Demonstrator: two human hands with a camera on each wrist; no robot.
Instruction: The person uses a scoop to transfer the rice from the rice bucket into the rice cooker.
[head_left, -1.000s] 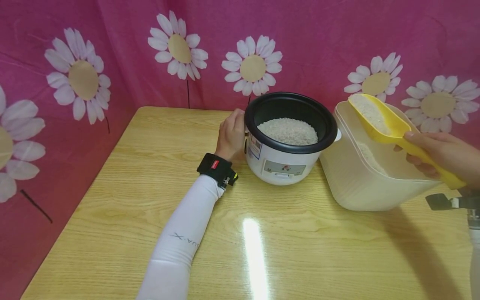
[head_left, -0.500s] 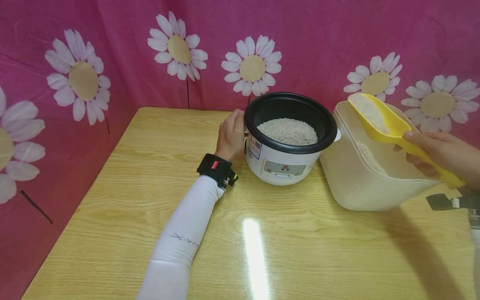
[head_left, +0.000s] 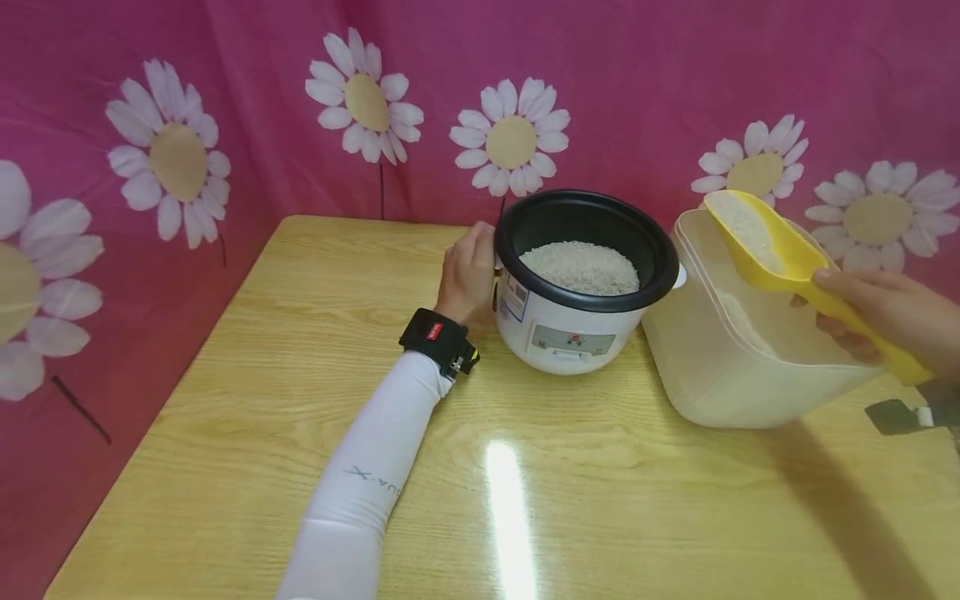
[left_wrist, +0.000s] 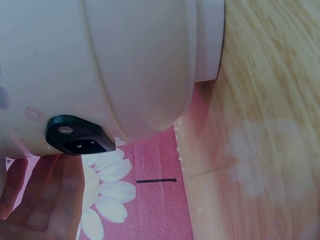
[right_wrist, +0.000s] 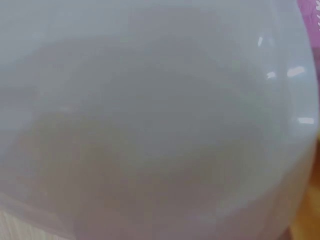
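Note:
A white rice cooker (head_left: 525, 342) with a black inner pot (head_left: 660, 242) stands on the table, and the pot holds a mound of white rice (head_left: 579, 267). My left hand (head_left: 467, 271) grips the cooker's left side near the rim. In the left wrist view, its fingers (left_wrist: 62, 200) reach behind the body below a black power socket (left_wrist: 80, 136), their tips hidden. My right hand (head_left: 885, 308) holds a yellow scoop (head_left: 802, 250) by its handle, over a translucent rice bin (head_left: 720, 392). Rice fills much of the scoop. More rice shows inside the bin.
The wooden table (head_left: 300, 400) meets a pink curtain (head_left: 615, 67) with printed daisies at the back and left. Bin and cooker stand close side by side. In the right wrist view, a pale, glossy bin wall (right_wrist: 160, 110) fills most of the frame.
The head view has shifted slightly, so the scene sits a little lower and further right. Both hands keep their holds, and the loaded scoop stays over the bin.

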